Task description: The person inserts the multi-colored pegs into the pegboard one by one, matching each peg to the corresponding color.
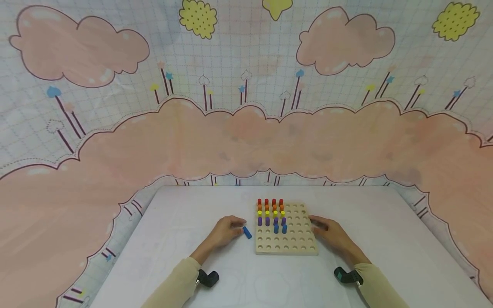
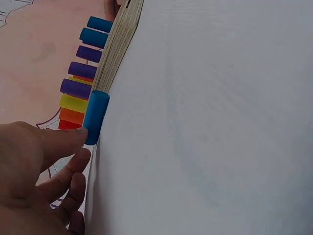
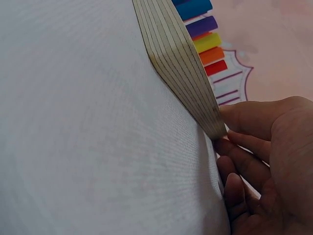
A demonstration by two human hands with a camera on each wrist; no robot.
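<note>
A wooden pegboard [image 1: 286, 251] lies on the table. Toward its left side stand rows of red pegs [image 1: 266, 201], orange pegs [image 1: 267, 208], yellow pegs [image 1: 267, 214] and purple pegs [image 1: 267, 221], several of each. Two blue pegs [image 1: 284, 229] stand in the row in front of the purple ones. Left of the board is a loose blue peg [image 2: 97, 117], its end at the thumb tip of my left hand [image 1: 226, 230]. The other fingers of that hand are loosely bent. My right hand [image 1: 332, 233] touches the board's right edge [image 3: 188, 90] with thumb and fingers.
A white cloth covers the table [image 1: 185, 222]. Patterned fabric [image 1: 246, 141] with clouds hangs behind and at the sides. Each wrist wears a dark camera mount, one on the left [image 1: 208, 278] and one on the right [image 1: 346, 276].
</note>
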